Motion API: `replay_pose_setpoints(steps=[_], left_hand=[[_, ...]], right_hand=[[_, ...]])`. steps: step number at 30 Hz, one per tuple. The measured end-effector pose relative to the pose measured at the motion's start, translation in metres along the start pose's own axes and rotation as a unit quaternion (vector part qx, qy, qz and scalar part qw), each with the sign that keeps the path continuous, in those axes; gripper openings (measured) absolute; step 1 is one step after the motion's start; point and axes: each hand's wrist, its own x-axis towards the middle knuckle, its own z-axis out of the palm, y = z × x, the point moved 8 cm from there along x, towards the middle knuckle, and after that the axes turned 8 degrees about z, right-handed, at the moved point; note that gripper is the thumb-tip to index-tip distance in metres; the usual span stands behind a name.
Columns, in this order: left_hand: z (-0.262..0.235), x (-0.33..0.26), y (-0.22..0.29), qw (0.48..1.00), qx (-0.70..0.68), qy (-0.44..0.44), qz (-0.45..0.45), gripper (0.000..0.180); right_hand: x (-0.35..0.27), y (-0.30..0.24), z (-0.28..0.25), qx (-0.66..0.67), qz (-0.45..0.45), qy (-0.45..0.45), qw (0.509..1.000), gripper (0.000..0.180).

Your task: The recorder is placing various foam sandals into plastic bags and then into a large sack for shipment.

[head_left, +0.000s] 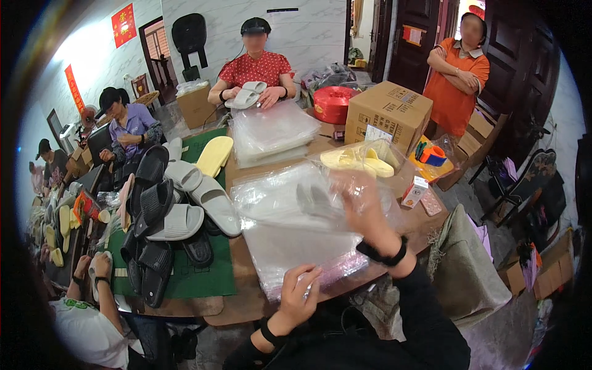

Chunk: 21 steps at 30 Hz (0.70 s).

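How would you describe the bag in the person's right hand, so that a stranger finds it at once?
Start at the cardboard box on the table. Just in front, the raised right hand holds a clear bag. Unlike the flat stacked bags, it contains yellow slippers.

Clear plastic bag (320, 203) raised over table, pinched in right hand (364, 213); left hand (298, 295) gripping near edge of clear bag stack (290, 246). Second stack of clear bags (271, 129) farther back. Brown cardboard box (387, 114) at far right, white label (378, 133) on near face. Small white-and-red carton (414, 191) upright beside it. Another brown carton (196, 105) by far wall. Red hanging signs (124, 23) on white wall, upper left.
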Motion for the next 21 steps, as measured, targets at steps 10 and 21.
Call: replay_pose_setpoints(steps=[10, 21], left_hand=[[0.011, -0.046, -0.072, 0.985, 0.015, -0.144, -0.098, 0.029], [-0.171, -0.006, -0.170, 0.932, 0.299, 0.064, -0.194, 0.040]], right_hand=[[0.074, 0.113, -0.038, -0.117, 0.080, 0.124, 0.982, 0.027], [-0.047, 0.258, 0.068, -0.173, 0.377, -0.051, 0.908, 0.035]])
